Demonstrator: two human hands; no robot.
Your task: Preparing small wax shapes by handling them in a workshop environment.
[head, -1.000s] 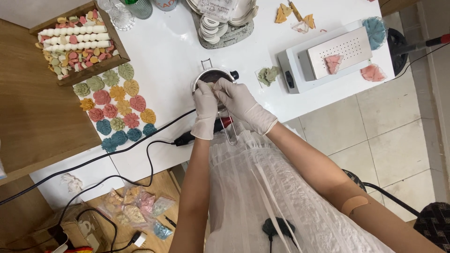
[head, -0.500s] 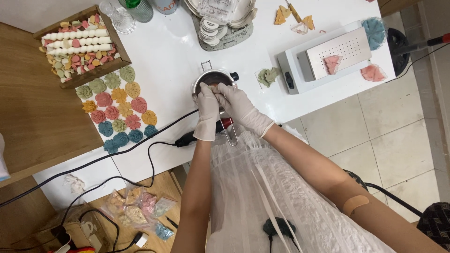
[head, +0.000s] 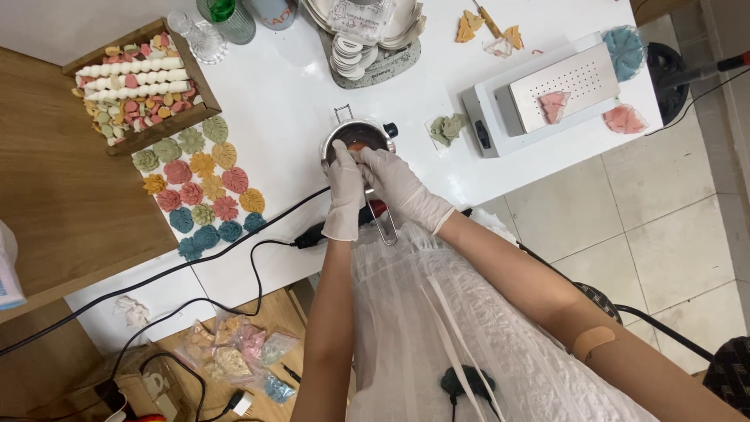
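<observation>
Hands meet over the pot (head: 359, 137): left hand (head: 344, 181) and right hand (head: 393, 181) pinch something small; hold it centred, steady.

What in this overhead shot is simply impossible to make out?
- Head view: most of what is inside the small metal pot is covered by the left hand and right hand.
- Whatever the fingertips pinch: too small.
- Stacked plates: cut off by the top edge.

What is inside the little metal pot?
The metal pot looks dark inside, with something orange-pink near its front edge. The gloved left hand and right hand cover the rest, so more cannot be seen.
</observation>
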